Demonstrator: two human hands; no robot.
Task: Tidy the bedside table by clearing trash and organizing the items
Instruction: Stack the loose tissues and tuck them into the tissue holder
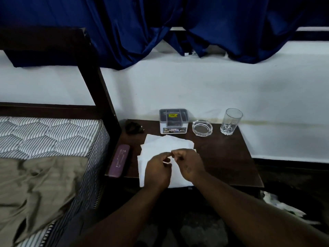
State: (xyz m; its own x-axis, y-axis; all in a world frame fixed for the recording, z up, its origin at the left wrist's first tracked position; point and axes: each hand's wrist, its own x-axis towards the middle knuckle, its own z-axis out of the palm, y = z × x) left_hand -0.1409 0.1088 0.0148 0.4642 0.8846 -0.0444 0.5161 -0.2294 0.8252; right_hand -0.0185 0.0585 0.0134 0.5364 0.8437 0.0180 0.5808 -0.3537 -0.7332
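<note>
two hands meet over the white paper sheets (160, 145), which lie spread in a loose pile on the front-middle part of the bedside table (231, 157). the sheets reach to the near edge of the table. left hand (156, 168) & right hand (188, 164) both have fingers curled in, narrow, and their fingertips come together above the paper. if they pinch a small bit of paper btw them or nothing, i cannot tell, the spot is too small & blurred.

at the back of the table, near the wall, stands a grey organizer box (173, 121) w/ compartments. just right of it is a glass ashtray (202, 128), then a drinking glass (231, 121), upright, at the back right corner. a dark small object (133, 128) lies at the back left; what it is i cannot tell. a purple case (119, 161) lies along the left edge of the table, next to the mattress (44, 136).

on the bed lies a brown sheet (35, 184), wrinkled. a blue curtain (124, 24) hangs above. some crumpled white paper (277, 202) lies on the floor, right of the table.
</note>
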